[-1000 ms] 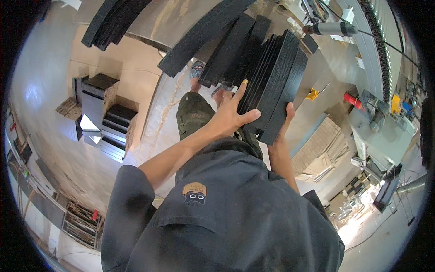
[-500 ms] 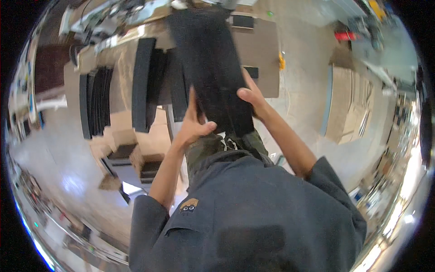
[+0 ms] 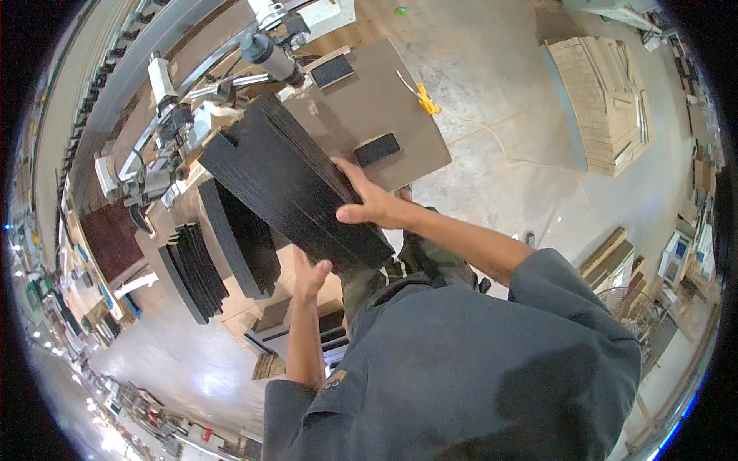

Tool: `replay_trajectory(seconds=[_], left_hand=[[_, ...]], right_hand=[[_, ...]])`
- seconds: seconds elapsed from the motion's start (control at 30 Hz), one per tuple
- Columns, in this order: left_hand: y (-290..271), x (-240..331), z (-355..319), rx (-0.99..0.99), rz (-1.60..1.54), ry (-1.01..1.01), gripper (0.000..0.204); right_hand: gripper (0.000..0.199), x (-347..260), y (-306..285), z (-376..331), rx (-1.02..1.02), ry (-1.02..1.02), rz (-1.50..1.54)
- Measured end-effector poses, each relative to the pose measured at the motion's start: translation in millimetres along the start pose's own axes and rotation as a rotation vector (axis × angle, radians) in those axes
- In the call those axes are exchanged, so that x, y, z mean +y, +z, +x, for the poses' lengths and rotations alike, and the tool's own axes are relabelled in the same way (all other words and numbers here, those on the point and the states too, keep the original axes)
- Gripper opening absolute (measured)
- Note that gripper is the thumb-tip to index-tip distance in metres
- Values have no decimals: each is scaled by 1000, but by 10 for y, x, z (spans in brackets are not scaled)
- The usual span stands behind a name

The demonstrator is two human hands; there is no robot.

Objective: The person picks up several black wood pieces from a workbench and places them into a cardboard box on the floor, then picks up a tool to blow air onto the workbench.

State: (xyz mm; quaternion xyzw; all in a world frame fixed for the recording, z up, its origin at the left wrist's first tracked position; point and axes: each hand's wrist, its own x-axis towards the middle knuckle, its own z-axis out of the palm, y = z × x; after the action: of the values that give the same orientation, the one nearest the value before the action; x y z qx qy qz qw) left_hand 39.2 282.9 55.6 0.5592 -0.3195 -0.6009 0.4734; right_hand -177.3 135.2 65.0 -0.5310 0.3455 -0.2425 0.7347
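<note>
Between my hands is a thick stack of long black boards (image 3: 284,180), slanting from the machine at the upper left down to my waist. Many thin board edges show along its upper face. My right hand (image 3: 369,201) grips its right side, thumb on top and fingers along the edge. Against the lower left side is my left hand (image 3: 309,278), its thumb raised and its fingers partly hidden by the boards. More black boards (image 3: 240,242) stand in a row just left of the stack, and a further group of black boards (image 3: 196,269) stands beyond them.
A brown work surface (image 3: 407,100) bears two small black-topped blocks, one being a block (image 3: 377,149) near my right hand. A yellow tool (image 3: 427,100) is at its edge. Machine heads (image 3: 269,58) line the back left. A pile of brown panels (image 3: 603,100) stands at right.
My view has turned to the right. The black stack, earlier nearly upright in the picture, now slants toward the upper left, and its layered edges face up. Both hands remain at its sides.
</note>
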Motion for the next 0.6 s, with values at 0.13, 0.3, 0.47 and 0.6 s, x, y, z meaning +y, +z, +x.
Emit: replay_trajectory(seconds=[0.13, 0.3, 0.47, 0.6], left_hand=[[65, -115, -127, 5, -2, -76, 128], [-21, -177, 0, 68, 110, -106, 135], [-513, -190, 754, -38, 519, 244, 104], [-467, 94, 1382, -178, 915, 495, 63]], right_hand=[[139, 191, -6, -200, 11, 74, 83], [140, 145, -216, -57, -15, 29, 48], [140, -252, -691, 656, -228, -198, 25], [149, -366, -1078, 1279, -388, -358, 1]])
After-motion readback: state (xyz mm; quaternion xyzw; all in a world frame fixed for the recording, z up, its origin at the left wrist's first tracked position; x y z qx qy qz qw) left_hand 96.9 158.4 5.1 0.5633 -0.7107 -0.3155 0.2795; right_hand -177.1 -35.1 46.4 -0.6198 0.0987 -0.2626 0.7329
